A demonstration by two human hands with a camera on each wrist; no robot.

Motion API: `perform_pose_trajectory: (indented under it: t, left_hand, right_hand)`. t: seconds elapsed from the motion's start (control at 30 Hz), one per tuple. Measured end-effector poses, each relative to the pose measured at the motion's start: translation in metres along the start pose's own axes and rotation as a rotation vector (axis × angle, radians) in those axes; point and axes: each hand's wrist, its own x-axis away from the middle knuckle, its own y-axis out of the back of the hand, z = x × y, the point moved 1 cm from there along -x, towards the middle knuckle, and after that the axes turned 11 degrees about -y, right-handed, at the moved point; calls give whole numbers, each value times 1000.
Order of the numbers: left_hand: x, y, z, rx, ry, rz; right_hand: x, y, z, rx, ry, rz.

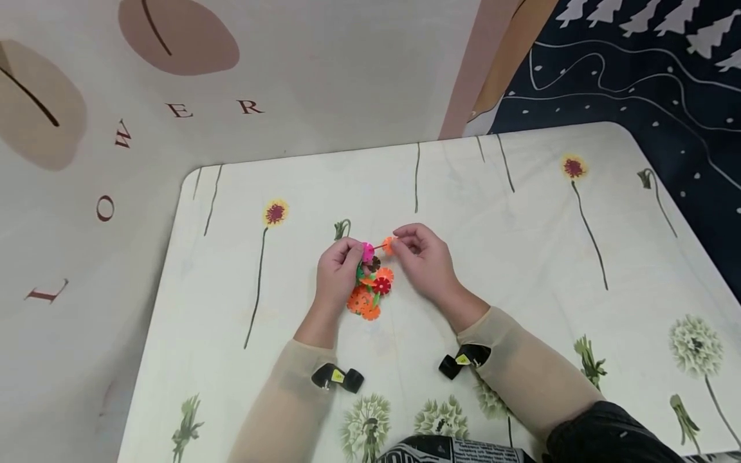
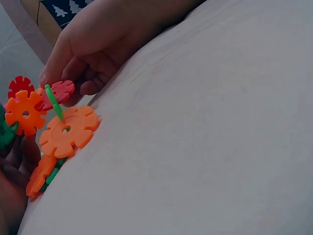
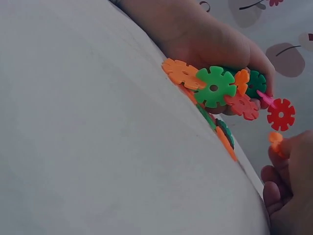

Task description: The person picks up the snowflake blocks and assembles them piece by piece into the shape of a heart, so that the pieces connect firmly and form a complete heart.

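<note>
Plastic cluster runs lengthwise near to far. The left hand grips its far end; the right hand pinches an orange disc.

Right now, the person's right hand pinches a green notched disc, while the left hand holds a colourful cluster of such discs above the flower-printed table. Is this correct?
Not quite: the right hand pinches an orange disc, not a green one; the right wrist view shows it. The left hand does hold the colourful cluster above the flower-printed table.
</note>
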Motion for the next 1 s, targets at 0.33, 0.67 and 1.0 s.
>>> perform_pose_trajectory:
  t: [0.33, 0.67, 1.0]
  left_hand:
    - [1, 1, 1, -17, -10, -22]
    - [-2, -4, 2, -48, -27, 12]
    - [-1, -1, 4, -32, -21, 23]
  right_hand:
    - [-3, 0, 1, -171, -47, -58]
    - [-1, 4, -1, -153, -50, -57]
    - [-2, 4, -3, -182, -19, -45]
